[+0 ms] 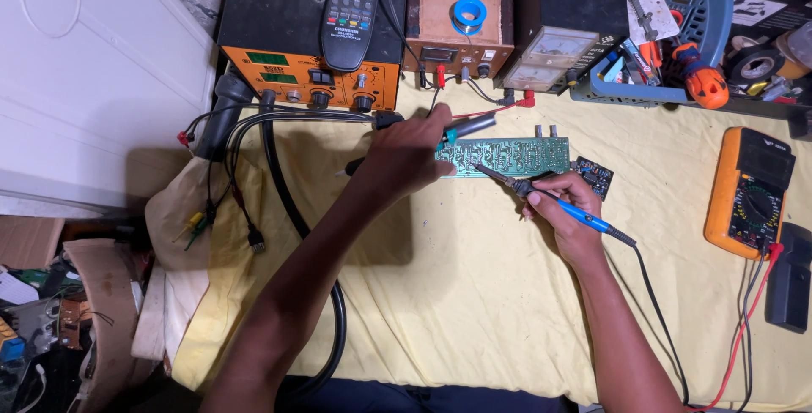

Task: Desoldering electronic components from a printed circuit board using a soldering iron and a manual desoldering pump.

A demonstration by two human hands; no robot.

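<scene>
Soldering at a bench draped in yellow cloth (474,295), seen from the head camera: the right hand (565,202) grips a blue-handled iron (550,200) like a pen, its tip touching the green board (507,157), which lies flat on the cloth just before the bench instruments. The left hand (404,155) is closed around a dark-handled tool (463,128), apparently a desoldering pump, resting on the board's left end. A smaller board (595,175) lies just beside the right end. An orange station (309,79) carries a remote (349,7); an orange multimeter (751,191) lies well to the right.
</scene>
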